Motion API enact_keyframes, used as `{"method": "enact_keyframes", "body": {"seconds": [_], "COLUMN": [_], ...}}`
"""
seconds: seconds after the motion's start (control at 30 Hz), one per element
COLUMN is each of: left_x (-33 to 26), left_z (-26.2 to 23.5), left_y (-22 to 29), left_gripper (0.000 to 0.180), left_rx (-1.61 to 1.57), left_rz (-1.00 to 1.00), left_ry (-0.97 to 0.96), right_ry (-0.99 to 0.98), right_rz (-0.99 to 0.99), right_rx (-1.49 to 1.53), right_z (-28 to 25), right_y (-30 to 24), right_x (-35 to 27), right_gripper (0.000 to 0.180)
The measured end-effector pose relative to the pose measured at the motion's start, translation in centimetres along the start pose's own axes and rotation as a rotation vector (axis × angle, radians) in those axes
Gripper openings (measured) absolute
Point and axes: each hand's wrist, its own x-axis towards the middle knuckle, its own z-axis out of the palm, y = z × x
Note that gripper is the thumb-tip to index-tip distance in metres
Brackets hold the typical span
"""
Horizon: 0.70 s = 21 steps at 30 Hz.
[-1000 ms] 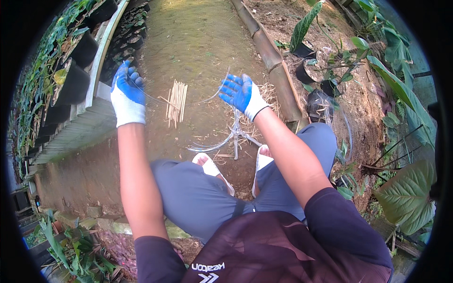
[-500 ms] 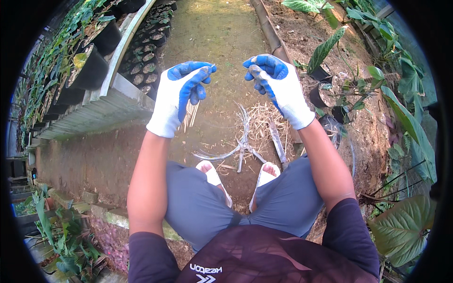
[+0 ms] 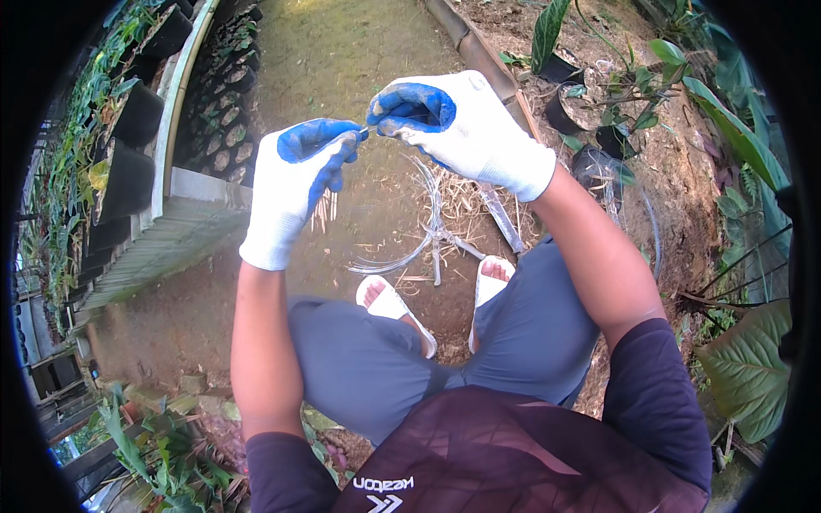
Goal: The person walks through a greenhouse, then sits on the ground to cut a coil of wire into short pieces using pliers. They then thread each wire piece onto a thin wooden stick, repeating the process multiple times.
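Strands (image 3: pixel 437 234) and shavings (image 3: pixel 466 205) on soil (image 3: pixel 338 73)

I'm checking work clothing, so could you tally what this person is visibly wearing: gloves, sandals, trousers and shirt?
White-and-blue gloves: 2, on the left hand and right hand
White sandals: 2
Blue-grey trousers: 1
Dark shirt: 1
Total: 6

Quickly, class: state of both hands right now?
Left hand: pinched closed; anything held cannot be made out.
Right hand: curled closed; anything held cannot be made out.

Strands (image 3: pixel 435 232) on the ground (image 3: pixel 197 316) before the sandals (image 3: pixel 392 303) (shavings (image 3: pixel 460 203) beside, pots (image 3: pixel 562 113) farther right)
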Motion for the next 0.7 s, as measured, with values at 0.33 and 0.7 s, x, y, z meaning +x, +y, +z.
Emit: {"method": "enact_keyframes", "body": {"seconds": [0.33, 0.7], "left_x": [-0.16, -0.05], "left_z": [0.07, -0.23], "left_y": [-0.55, -0.90], "left_gripper": [0.028, 0.029], "left_rx": [-0.040, -0.032], "left_rz": [0.024, 0.004], "left_ry": [-0.041, -0.074], "right_ry": [0.034, 0.007], "right_rz": [-0.056, -0.061], "right_rx": [-0.091, -0.126], "right_z": [0.47, 0.67], "right_y": [0.45, 0.23], "right_x": [-0.14, -0.07], "right_gripper": [0.017, 0.023]}}
